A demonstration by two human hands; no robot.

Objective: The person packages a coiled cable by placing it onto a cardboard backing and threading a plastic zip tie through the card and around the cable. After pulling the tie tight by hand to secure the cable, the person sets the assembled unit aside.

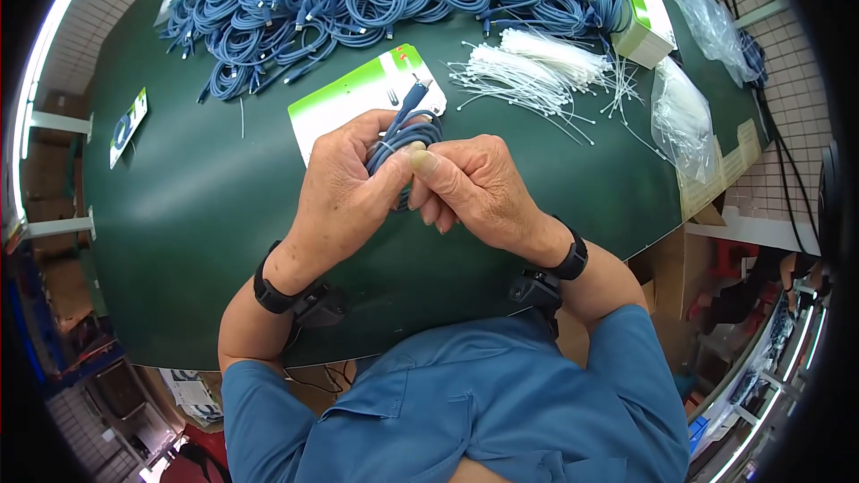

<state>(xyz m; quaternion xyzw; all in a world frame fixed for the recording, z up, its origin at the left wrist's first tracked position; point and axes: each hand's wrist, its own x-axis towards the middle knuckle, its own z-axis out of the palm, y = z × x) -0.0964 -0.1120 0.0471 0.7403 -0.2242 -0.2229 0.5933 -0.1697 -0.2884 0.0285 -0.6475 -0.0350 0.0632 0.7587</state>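
A coiled blue cable [428,131] is in the grip of my left hand [340,183], whose fingers and thumb close round it. Its plug end points up and away from me. My right hand [488,190] is closed beside the coil, thumb and forefinger pinched together against the left thumb tip. Whatever sits in that pinch is too small and covered to make out. A thin pale band seems to cross the coil near the left thumb. Just beyond the hands lies a green and white printed card [344,100], partly covered by the left hand and the cable.
Many coiled blue cables [376,0] heap along the far side of the green table [197,259]. White cable ties [528,72] lie far right, near a green and white box [642,13] and a plastic bag [684,112]. A small packaging card [129,128] rests at left.
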